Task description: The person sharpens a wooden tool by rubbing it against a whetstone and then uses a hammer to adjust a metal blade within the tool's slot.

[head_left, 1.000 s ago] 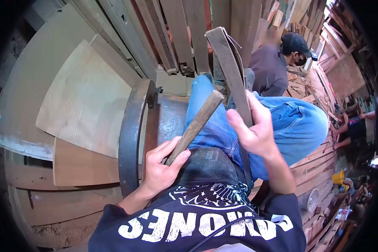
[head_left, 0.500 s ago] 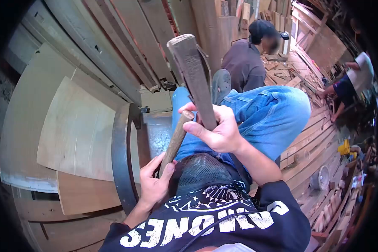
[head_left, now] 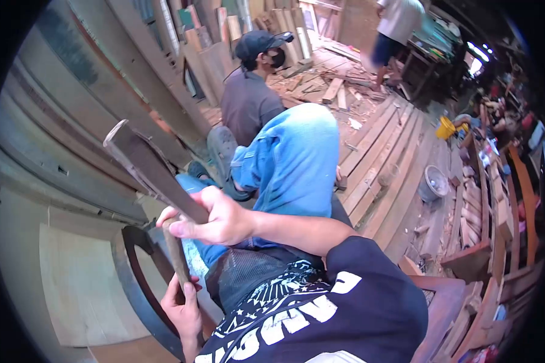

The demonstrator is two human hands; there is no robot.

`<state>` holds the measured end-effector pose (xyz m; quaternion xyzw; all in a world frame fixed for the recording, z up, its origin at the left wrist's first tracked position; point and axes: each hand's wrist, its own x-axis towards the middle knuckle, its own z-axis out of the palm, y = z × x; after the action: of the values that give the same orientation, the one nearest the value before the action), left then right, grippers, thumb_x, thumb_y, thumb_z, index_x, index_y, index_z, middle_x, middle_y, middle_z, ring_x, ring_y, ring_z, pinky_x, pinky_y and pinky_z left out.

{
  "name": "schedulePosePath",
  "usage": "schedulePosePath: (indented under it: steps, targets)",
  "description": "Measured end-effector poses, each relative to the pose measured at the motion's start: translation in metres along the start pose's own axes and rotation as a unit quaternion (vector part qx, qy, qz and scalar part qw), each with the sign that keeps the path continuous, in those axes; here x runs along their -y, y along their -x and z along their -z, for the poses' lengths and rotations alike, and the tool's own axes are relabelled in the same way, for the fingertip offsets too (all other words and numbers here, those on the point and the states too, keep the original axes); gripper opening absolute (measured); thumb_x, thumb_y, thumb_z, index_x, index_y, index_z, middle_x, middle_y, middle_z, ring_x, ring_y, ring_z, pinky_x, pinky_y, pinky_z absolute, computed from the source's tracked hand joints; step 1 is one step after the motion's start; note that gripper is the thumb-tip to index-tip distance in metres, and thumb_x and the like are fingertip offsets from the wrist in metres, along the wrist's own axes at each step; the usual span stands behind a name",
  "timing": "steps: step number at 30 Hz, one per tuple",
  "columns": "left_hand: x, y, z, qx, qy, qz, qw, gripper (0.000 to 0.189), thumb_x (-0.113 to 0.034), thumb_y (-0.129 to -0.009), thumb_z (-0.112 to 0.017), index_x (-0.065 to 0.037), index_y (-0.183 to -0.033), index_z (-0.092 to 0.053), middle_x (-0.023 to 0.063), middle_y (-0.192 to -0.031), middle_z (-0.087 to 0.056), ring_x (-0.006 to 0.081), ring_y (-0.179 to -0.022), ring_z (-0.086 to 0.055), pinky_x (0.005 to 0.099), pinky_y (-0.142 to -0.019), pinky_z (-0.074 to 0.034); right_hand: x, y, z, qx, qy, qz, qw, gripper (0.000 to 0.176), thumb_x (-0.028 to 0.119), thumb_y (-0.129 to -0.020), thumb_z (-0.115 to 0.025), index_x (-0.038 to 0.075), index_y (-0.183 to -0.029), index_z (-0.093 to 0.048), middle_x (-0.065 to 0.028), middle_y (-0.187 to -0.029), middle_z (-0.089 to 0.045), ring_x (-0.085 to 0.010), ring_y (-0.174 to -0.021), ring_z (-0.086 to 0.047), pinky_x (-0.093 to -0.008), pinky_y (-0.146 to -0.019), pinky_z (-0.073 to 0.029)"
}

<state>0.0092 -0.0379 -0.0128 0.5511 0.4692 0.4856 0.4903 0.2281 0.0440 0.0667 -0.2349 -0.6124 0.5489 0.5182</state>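
Note:
My right hand (head_left: 221,216) is wrapped around the lower end of a thick, dark grey-brown wooden bar (head_left: 157,172). The bar points up and to the left, with a thin, rough strip along one edge. A thinner, round-looking wooden stick (head_left: 176,254) stands nearly upright below it. Its lower end is between the fingers and thumb of my left hand (head_left: 184,311). The stick's top meets the thumb and fingertips of my right hand. Both hands are above my lap, beside my jeans (head_left: 293,160).
A dark curved wooden frame (head_left: 142,290) is by my left hand. One person in a cap (head_left: 251,100) sits ahead; another (head_left: 396,30) stands farther back. Planks (head_left: 384,163) line the floor, with a metal bucket (head_left: 433,184), a yellow container (head_left: 445,128) and scrap wood at right.
My view has swung to the right, so the people and floor appear farther left. The wooden bar now leans more to the left. Both hands keep their holds.

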Motion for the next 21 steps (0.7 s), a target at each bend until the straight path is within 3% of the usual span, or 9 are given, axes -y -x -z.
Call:
schedulePosePath:
  steps: [2, 4, 6, 7, 10, 12, 14, 20, 21]
  targets:
    - [-0.001, -0.001, -0.004, 0.014, 0.015, 0.02, 1.0, 0.034, -0.016, -0.097, -0.063, 0.008, -0.121, -0.06, 0.0083, -0.092, -0.066, 0.0127, -0.081, -0.061, 0.0266, -0.075, -0.05, 0.001, 0.002, 0.007, 0.004, 0.006, -0.024, 1.0, 0.021, 0.019, -0.092, -0.069, 0.001, -0.103, -0.069, 0.0002, -0.085, -0.065, -0.0063, -0.079, -0.058, -0.0247, -0.07, -0.048]
    - [-0.003, -0.005, -0.011, 0.034, 0.002, 0.01, 0.999, 0.032, -0.017, -0.098, -0.06, 0.008, -0.119, -0.06, 0.0082, -0.092, -0.066, 0.0129, -0.081, -0.061, 0.027, -0.074, -0.05, 0.0, 0.004, 0.017, 0.003, 0.001, 0.022, 1.0, 0.022, 0.021, -0.09, -0.07, 0.002, -0.1, -0.069, 0.002, -0.079, -0.063, -0.0049, -0.061, -0.052, -0.0223, -0.052, -0.042]
    - [-0.006, -0.008, -0.022, 0.043, -0.019, -0.011, 0.999, 0.033, -0.023, -0.102, -0.053, 0.006, -0.116, -0.06, 0.0071, -0.087, -0.063, 0.0118, -0.071, -0.057, 0.0247, -0.067, -0.046, 0.021, 0.01, 0.027, -0.001, 0.027, 0.025, 0.999, 0.025, 0.021, -0.091, -0.071, 0.001, -0.106, -0.069, 0.0027, -0.083, -0.064, -0.0026, -0.071, -0.054, -0.0209, -0.062, -0.044]
    - [-0.025, -0.006, -0.025, 0.023, -0.081, 0.05, 0.995, 0.028, -0.022, -0.1, -0.058, 0.002, -0.114, -0.064, 0.0006, -0.074, -0.061, 0.006, -0.057, -0.046, 0.0217, -0.049, -0.034, 0.021, 0.011, 0.031, -0.012, 0.018, 0.028, 0.999, 0.025, 0.021, -0.091, -0.072, 0.001, -0.105, -0.069, 0.0013, -0.084, -0.065, -0.0035, -0.073, -0.055, -0.0216, -0.065, -0.046]
    - [-0.043, -0.02, -0.034, 0.12, -0.035, 0.025, 0.992, 0.029, -0.027, -0.102, -0.053, 0.0, -0.104, -0.064, 0.0049, -0.082, -0.066, 0.0094, -0.068, -0.057, 0.022, -0.06, -0.044, 0.022, 0.013, 0.041, -0.02, -0.004, 0.041, 0.999, 0.027, 0.022, -0.09, -0.073, -0.001, -0.103, -0.069, -0.0032, -0.089, -0.069, -0.007, -0.079, -0.061, -0.0242, -0.073, -0.05]
    - [-0.055, -0.04, -0.047, 0.165, 0.043, 0.011, 0.985, 0.036, -0.027, -0.104, -0.049, 0.005, -0.118, -0.058, 0.0065, -0.084, -0.061, 0.0116, -0.069, -0.056, 0.0243, -0.064, -0.045, 0.025, 0.013, 0.044, -0.018, 0.026, 0.089, 0.995, 0.025, 0.02, -0.089, -0.073, -0.002, -0.101, -0.069, -0.004, -0.087, -0.07, -0.0074, -0.081, -0.062, -0.0241, -0.075, -0.05]
    - [-0.066, -0.055, -0.056, 0.194, 0.079, 0.011, 0.978, 0.036, -0.026, -0.104, -0.05, 0.006, -0.118, -0.057, 0.0069, -0.083, -0.061, 0.0118, -0.073, -0.058, 0.0242, -0.065, -0.048, 0.024, 0.011, 0.044, -0.025, 0.032, 0.098, 0.994, 0.023, 0.018, -0.088, -0.073, -0.002, -0.099, -0.069, -0.0044, -0.085, -0.07, -0.0075, -0.079, -0.062, -0.0246, -0.073, -0.05]
    - [-0.029, -0.084, -0.052, 0.153, 0.116, -0.029, 0.981, 0.037, -0.031, -0.105, -0.046, 0.001, -0.117, -0.059, 0.002, -0.082, -0.058, 0.0065, -0.065, -0.05, 0.0211, -0.057, -0.04, 0.009, 0.003, 0.04, -0.056, 0.093, 0.086, 0.99, 0.018, 0.014, -0.085, -0.073, -0.002, -0.092, -0.068, -0.0061, -0.076, -0.069, -0.009, -0.067, -0.062, -0.0271, -0.065, -0.051]
    - [-0.022, -0.082, -0.051, 0.115, 0.095, -0.041, 0.988, 0.039, -0.034, -0.106, -0.044, 0.002, -0.109, -0.059, 0.0017, -0.075, -0.053, 0.0066, -0.058, -0.047, 0.0197, -0.051, -0.037, 0.004, 0.001, 0.04, -0.033, 0.118, 0.094, 0.988, 0.018, 0.015, -0.085, -0.073, -0.001, -0.092, -0.067, -0.006, -0.075, -0.069, -0.0092, -0.067, -0.063, -0.0274, -0.064, -0.051]
